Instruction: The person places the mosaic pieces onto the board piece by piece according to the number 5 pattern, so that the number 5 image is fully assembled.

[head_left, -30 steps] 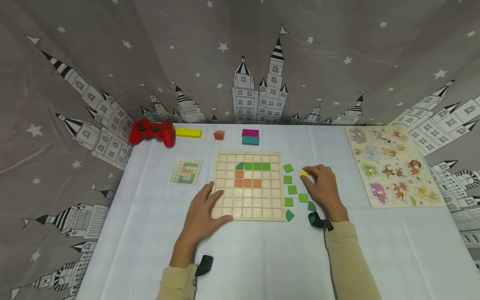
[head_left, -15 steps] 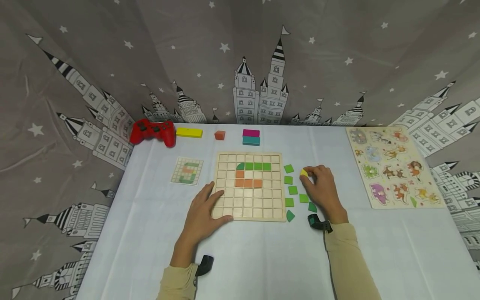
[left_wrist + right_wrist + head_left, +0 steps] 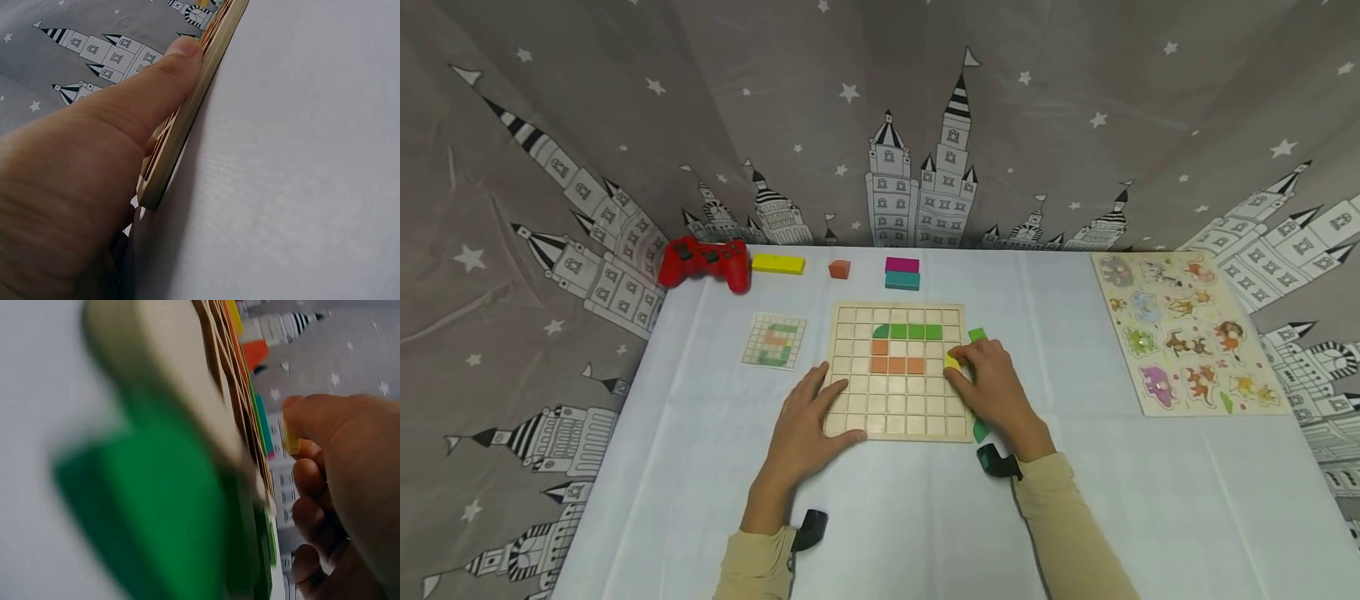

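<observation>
A wooden grid board (image 3: 895, 421) lies mid-table with a row of green tiles (image 3: 908, 332) and orange tiles (image 3: 896, 365) set in it. My right hand (image 3: 992, 390) pinches a small yellow tile (image 3: 952, 362) over the board's right edge; the same yellow tile (image 3: 290, 439) shows between thumb and finger in the right wrist view. My left hand (image 3: 808, 421) rests flat on the board's lower left corner, thumb (image 3: 156, 87) along the board's edge (image 3: 187, 119). Loose green tiles (image 3: 977, 335) lie just right of the board, mostly hidden by my right hand.
A pattern card (image 3: 774, 341) lies left of the board. Along the back edge sit a red game controller (image 3: 705, 262), a yellow block (image 3: 778, 264), an orange block (image 3: 838, 269) and a stacked magenta and teal block (image 3: 902, 273). An animal puzzle board (image 3: 1189, 333) lies at the right.
My right hand has carried the yellow tile leftward from the loose green tiles to the board's right edge. The left hand has stayed put.
</observation>
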`<state>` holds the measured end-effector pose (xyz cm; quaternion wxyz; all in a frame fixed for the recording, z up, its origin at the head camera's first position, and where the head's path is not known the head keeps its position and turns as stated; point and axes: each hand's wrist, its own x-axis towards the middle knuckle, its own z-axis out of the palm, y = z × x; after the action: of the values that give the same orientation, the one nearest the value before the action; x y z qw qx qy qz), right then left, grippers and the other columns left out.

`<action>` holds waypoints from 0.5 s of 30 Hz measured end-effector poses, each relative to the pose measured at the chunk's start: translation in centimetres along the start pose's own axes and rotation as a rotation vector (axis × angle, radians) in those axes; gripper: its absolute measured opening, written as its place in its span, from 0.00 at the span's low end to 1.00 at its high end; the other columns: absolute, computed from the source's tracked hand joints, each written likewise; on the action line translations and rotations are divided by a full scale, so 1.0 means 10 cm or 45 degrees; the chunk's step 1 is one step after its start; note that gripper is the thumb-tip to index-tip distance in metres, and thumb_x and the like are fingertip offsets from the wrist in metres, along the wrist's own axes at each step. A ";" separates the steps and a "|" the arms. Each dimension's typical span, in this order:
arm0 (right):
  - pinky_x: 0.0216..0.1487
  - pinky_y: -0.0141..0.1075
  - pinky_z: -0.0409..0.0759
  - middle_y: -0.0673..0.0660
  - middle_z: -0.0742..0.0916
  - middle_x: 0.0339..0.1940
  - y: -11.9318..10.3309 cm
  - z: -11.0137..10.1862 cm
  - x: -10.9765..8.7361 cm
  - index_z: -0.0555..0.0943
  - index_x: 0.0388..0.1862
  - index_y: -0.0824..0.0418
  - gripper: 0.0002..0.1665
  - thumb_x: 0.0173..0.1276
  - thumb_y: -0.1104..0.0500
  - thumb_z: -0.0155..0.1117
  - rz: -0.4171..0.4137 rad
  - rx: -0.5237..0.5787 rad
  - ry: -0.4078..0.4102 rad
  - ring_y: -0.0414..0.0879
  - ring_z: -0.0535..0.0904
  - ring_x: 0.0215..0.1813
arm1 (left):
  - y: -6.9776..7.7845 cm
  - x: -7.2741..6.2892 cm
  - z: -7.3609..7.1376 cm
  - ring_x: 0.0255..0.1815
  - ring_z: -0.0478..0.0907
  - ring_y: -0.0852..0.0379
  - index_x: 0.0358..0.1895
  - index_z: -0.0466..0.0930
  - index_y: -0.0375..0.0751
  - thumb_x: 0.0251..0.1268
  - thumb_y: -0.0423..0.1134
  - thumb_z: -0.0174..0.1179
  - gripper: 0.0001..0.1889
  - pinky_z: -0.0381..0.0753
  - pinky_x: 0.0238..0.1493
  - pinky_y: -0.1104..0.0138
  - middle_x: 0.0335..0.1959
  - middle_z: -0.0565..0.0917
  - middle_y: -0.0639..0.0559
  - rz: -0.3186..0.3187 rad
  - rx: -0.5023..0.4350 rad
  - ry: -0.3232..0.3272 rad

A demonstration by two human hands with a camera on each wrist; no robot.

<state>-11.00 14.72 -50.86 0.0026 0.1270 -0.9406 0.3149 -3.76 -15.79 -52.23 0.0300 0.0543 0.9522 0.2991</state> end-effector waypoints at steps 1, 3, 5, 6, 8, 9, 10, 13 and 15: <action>0.52 0.47 0.73 0.58 0.84 0.44 -0.03 0.02 0.01 0.85 0.54 0.63 0.19 0.70 0.53 0.70 -0.020 -0.006 -0.005 0.53 0.74 0.48 | 0.00 0.00 0.00 0.83 0.53 0.40 0.72 0.74 0.47 0.48 0.62 0.77 0.46 0.59 0.77 0.38 0.82 0.59 0.45 0.001 0.000 0.001; 0.52 0.49 0.73 0.58 0.84 0.43 -0.08 0.07 0.02 0.86 0.53 0.63 0.19 0.69 0.53 0.70 -0.048 -0.029 -0.012 0.53 0.75 0.48 | 0.01 0.01 0.00 0.83 0.53 0.40 0.72 0.74 0.47 0.48 0.61 0.77 0.46 0.59 0.78 0.38 0.82 0.59 0.45 -0.002 -0.003 -0.001; 0.52 0.49 0.73 0.57 0.84 0.42 -0.12 0.09 0.03 0.86 0.52 0.62 0.18 0.69 0.53 0.70 -0.056 -0.053 -0.019 0.53 0.75 0.47 | 0.01 0.01 0.00 0.83 0.53 0.40 0.72 0.74 0.47 0.47 0.61 0.77 0.46 0.59 0.78 0.39 0.82 0.59 0.45 -0.003 -0.003 -0.002; 0.51 0.49 0.73 0.57 0.83 0.42 -0.14 0.11 0.04 0.86 0.52 0.61 0.18 0.70 0.52 0.70 -0.054 -0.069 -0.024 0.52 0.75 0.47 | 0.01 0.01 0.00 0.83 0.53 0.40 0.72 0.74 0.47 0.48 0.61 0.77 0.46 0.58 0.78 0.39 0.82 0.59 0.45 -0.005 -0.003 -0.003; 0.49 0.48 0.72 0.56 0.83 0.42 -0.16 0.13 0.05 0.86 0.53 0.60 0.17 0.70 0.52 0.69 -0.044 -0.094 -0.037 0.52 0.74 0.46 | 0.01 0.01 0.00 0.83 0.53 0.40 0.72 0.74 0.47 0.48 0.62 0.77 0.46 0.58 0.78 0.39 0.82 0.59 0.45 -0.007 0.003 -0.006; 0.48 0.47 0.71 0.56 0.83 0.43 -0.17 0.14 0.05 0.86 0.53 0.60 0.17 0.71 0.52 0.69 -0.039 -0.108 -0.043 0.51 0.74 0.46 | 0.01 0.01 0.00 0.83 0.53 0.40 0.72 0.74 0.47 0.48 0.62 0.77 0.46 0.58 0.78 0.39 0.82 0.59 0.45 -0.007 0.004 -0.007; 0.48 0.47 0.71 0.56 0.83 0.43 -0.18 0.14 0.06 0.87 0.53 0.59 0.17 0.71 0.52 0.69 -0.036 -0.115 -0.045 0.51 0.74 0.46 | 0.01 0.01 0.00 0.83 0.53 0.40 0.72 0.74 0.47 0.48 0.62 0.77 0.46 0.58 0.78 0.39 0.82 0.59 0.45 -0.008 0.006 -0.009; 0.47 0.47 0.72 0.56 0.84 0.44 -0.20 0.16 0.06 0.87 0.53 0.58 0.16 0.71 0.52 0.69 -0.031 -0.136 -0.049 0.51 0.74 0.46 | 0.00 0.00 -0.01 0.84 0.52 0.40 0.72 0.73 0.47 0.48 0.62 0.76 0.46 0.57 0.79 0.39 0.83 0.58 0.45 -0.008 0.004 -0.018; 0.47 0.46 0.72 0.55 0.84 0.43 -0.20 0.17 0.06 0.87 0.52 0.58 0.15 0.70 0.52 0.69 -0.033 -0.146 -0.033 0.51 0.74 0.45 | 0.00 0.00 -0.01 0.84 0.52 0.40 0.72 0.73 0.47 0.49 0.62 0.76 0.46 0.57 0.79 0.39 0.83 0.58 0.45 -0.005 0.000 -0.020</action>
<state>-10.94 11.97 -51.00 0.0017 0.1429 -0.9553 0.2586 -3.79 -15.83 -52.10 0.0380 0.0550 0.9520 0.2987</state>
